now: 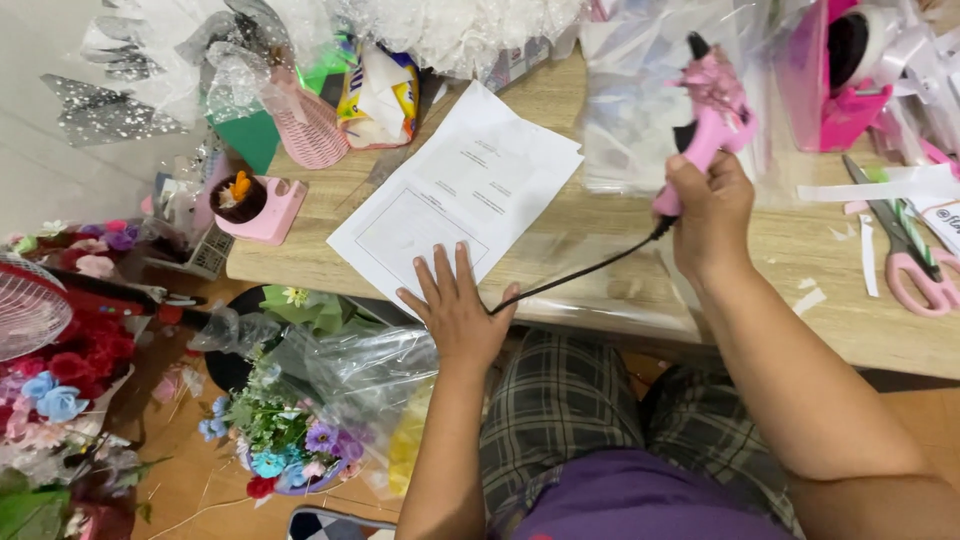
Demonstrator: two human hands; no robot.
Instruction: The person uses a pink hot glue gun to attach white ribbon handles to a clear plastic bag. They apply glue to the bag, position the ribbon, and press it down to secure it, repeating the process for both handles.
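Note:
My right hand [712, 212] grips the handle of a pink glue gun [712, 112], lifted above the wooden table [600, 270] with its black nozzle pointing up and away. A black cord [580, 277] runs from the gun's base down toward my left hand. My left hand [455, 310] lies flat with fingers spread on the near corner of a white printed sheet of paper [465, 185] at the table's front edge. It holds nothing.
Clear plastic wrap [640, 100] lies behind the gun. A pink tape dispenser [850, 80] and pink-handled scissors [915, 260] sit at the right. A pink basket [305, 125] stands at back left. Wrapped flower bouquets [290, 430] and a small fan [30, 305] lie on the floor at left.

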